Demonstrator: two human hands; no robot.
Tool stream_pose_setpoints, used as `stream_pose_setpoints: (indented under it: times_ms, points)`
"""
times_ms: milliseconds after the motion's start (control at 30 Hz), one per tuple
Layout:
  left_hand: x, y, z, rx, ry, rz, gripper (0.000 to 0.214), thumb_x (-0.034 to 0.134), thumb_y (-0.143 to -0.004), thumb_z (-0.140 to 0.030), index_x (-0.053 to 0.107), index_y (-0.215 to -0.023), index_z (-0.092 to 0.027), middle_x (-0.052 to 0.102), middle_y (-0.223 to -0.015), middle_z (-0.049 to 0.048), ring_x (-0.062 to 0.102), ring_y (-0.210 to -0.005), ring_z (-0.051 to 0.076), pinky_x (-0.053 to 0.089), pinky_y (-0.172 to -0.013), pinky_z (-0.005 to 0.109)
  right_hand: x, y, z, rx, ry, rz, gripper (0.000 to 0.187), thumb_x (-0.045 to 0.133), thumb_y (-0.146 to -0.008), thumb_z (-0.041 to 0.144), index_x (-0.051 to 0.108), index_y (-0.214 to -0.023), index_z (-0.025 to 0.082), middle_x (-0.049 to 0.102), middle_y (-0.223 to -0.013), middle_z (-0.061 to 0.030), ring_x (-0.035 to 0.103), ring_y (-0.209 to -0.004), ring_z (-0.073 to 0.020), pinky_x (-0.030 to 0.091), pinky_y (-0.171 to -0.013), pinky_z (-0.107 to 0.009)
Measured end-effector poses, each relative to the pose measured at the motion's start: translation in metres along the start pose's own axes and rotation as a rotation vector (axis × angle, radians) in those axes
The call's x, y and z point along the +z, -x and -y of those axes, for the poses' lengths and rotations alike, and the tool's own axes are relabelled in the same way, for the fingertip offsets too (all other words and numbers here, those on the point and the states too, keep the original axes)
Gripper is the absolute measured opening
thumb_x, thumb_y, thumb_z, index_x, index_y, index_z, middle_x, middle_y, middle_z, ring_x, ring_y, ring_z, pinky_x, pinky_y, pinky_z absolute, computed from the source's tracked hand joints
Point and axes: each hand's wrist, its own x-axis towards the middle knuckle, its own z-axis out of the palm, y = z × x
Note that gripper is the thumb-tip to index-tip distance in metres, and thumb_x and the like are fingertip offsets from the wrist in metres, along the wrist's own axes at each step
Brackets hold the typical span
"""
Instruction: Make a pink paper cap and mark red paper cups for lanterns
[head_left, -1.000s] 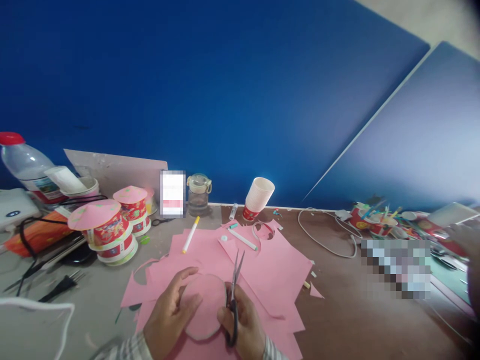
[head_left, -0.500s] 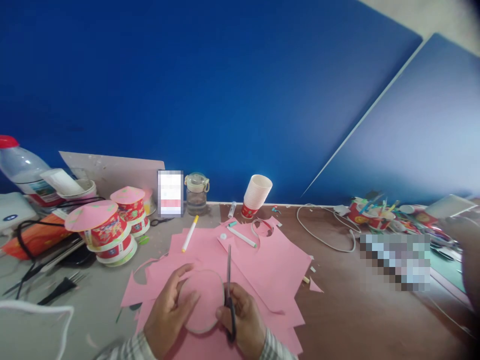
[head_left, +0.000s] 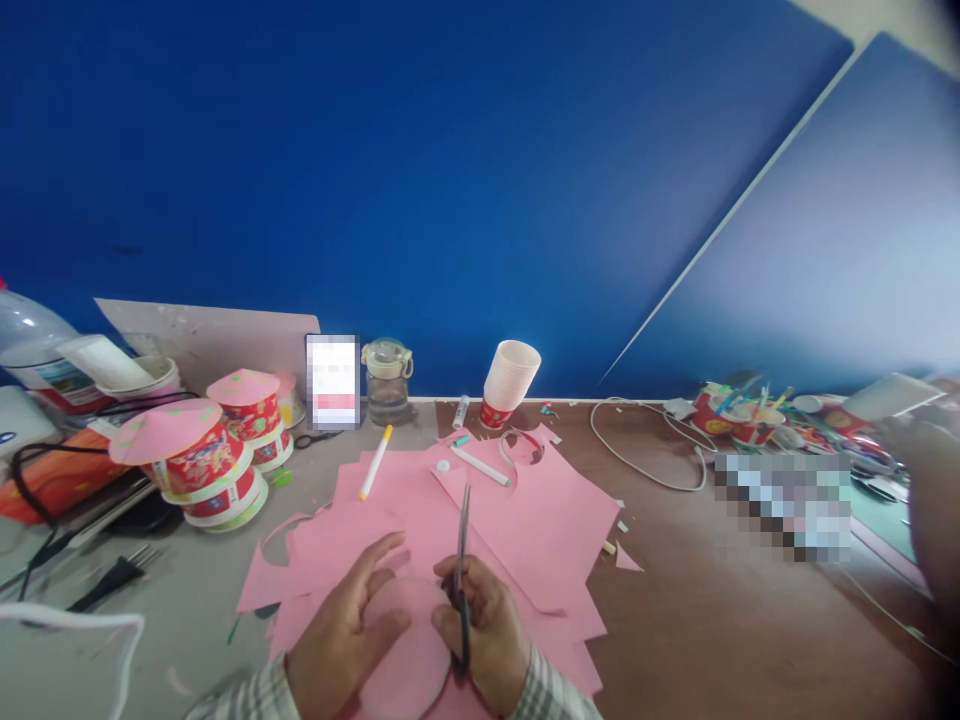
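Observation:
My left hand (head_left: 349, 635) grips a round pink paper disc (head_left: 409, 655) along its left side, thumb lying on top. Held in my right hand (head_left: 484, 625) is a pair of dark-handled scissors (head_left: 463, 560), blades pointing away from me; they look closed. The right fingertips sit at the disc's right edge. Beneath both hands lie overlapping pink paper sheets (head_left: 540, 530). A yellow-capped marker (head_left: 376, 463) and a green-tipped marker (head_left: 481, 464) rest on the sheets.
Pink-roofed paper cup models (head_left: 191, 460) stand at left, with a plug (head_left: 112, 580) in front. Behind the sheets are a lidded glass jar (head_left: 387, 385) and stacked paper cups (head_left: 510, 385). A white cable (head_left: 649, 465) curls at right, near another person's arm (head_left: 934, 500).
The disc has come down toward me and slipped lower between my hands. My left hand has shifted lower with it, and the scissors have tilted slightly.

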Motion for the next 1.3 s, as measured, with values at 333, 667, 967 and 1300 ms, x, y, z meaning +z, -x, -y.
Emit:
stream_pose_setpoints:
  times_ms: [333,667,967,1300]
  points:
    - [0.025,0.01,-0.009,-0.157,0.552,0.044,0.05,0.07,-0.039,-0.04,0.064,-0.087,-0.026,0.07,-0.081,0.01,0.059,-0.074,0.035,0.05,-0.062,0.045,-0.001,-0.009,-0.014,-0.152,-0.164,-0.262,0.029,0.071,-0.046,0.023,0.061,-0.073,0.021,0.044,-0.042,0.0114,0.035,-0.034,-0.0062,0.032,-0.033,-0.014]
    - [0.019,0.01,-0.021,-0.122,0.199,-0.211,0.024,0.063,-0.048,-0.036,0.07,-0.069,-0.026,0.073,-0.066,0.0051,0.059,-0.073,0.037,0.046,-0.075,0.049,0.002,0.0,-0.014,-0.145,-0.013,-0.024,0.028,0.073,-0.053,0.022,0.062,-0.079,0.02,0.051,-0.051,0.0075,0.043,-0.045,-0.0095,0.037,-0.044,-0.017]
    - [0.016,0.004,-0.027,-0.276,0.344,-0.097,0.027,0.067,-0.039,-0.036,0.071,-0.059,-0.018,0.071,-0.05,0.0078,0.06,-0.052,0.033,0.051,-0.052,0.046,-0.014,0.0,0.002,-0.036,0.107,0.107,0.029,0.073,-0.057,0.028,0.064,-0.082,0.017,0.046,-0.049,0.0079,0.037,-0.044,-0.0077,0.028,-0.042,-0.016]
    - [0.007,0.003,-0.005,-0.32,0.313,0.01,0.039,0.065,-0.047,-0.04,0.067,-0.074,-0.012,0.063,-0.034,0.0032,0.054,-0.028,0.026,0.047,-0.029,0.037,-0.019,-0.003,0.001,0.01,0.278,0.226,0.027,0.072,-0.061,0.023,0.065,-0.086,0.017,0.046,-0.049,0.0085,0.037,-0.045,-0.007,0.026,-0.042,-0.016]
